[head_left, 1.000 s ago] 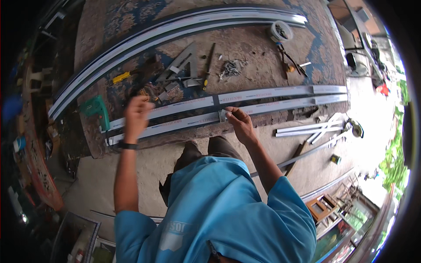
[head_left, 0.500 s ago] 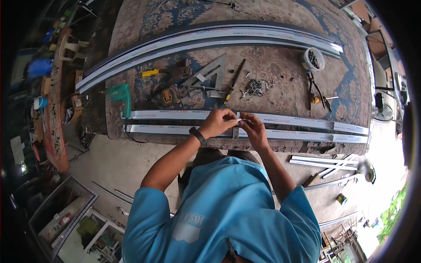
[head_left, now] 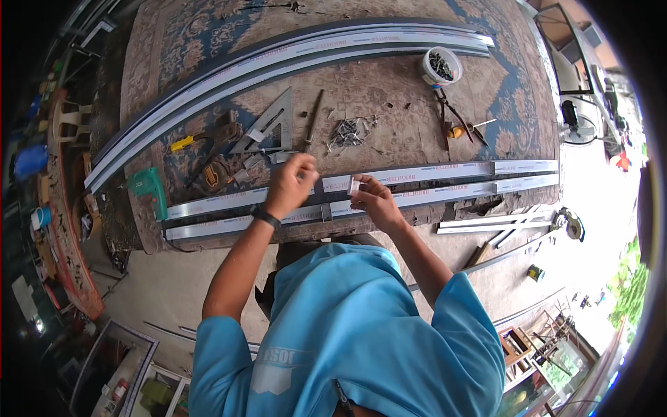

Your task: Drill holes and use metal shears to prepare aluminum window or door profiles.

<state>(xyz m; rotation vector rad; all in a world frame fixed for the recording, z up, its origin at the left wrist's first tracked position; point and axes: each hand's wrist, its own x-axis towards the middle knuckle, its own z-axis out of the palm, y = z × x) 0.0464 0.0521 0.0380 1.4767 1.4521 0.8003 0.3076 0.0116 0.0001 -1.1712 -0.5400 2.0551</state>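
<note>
My right hand (head_left: 377, 203) pinches a small whitish clear plastic piece (head_left: 353, 186) between thumb and fingers, just above the two near film-covered metal profiles (head_left: 424, 175). To its left, my left hand (head_left: 290, 186) hovers over the same profiles with fingers curled together; whatever they hold, if anything, is hidden. Beyond that hand lies a thin dark-shafted tool (head_left: 315, 115), its lower end covered by the fingers. A dark bracket-like piece (head_left: 326, 212) sits across the nearer profile, between my hands. A loose pile of screws (head_left: 351, 132) is beyond the right hand.
A green power drill (head_left: 147, 187) rests at the left. Near it are a tape measure (head_left: 214, 175), a yellow-handled cutter (head_left: 183, 143) and a metal set square (head_left: 269, 125). Pliers (head_left: 445, 115) lie below a white tub (head_left: 455, 67) of small parts. Longer profiles (head_left: 292, 54) span the back.
My hands, which were together at a small white piece, have parted. The left hand has moved away to the left, while the right keeps the piece. The whole view has shifted and turned slightly.
</note>
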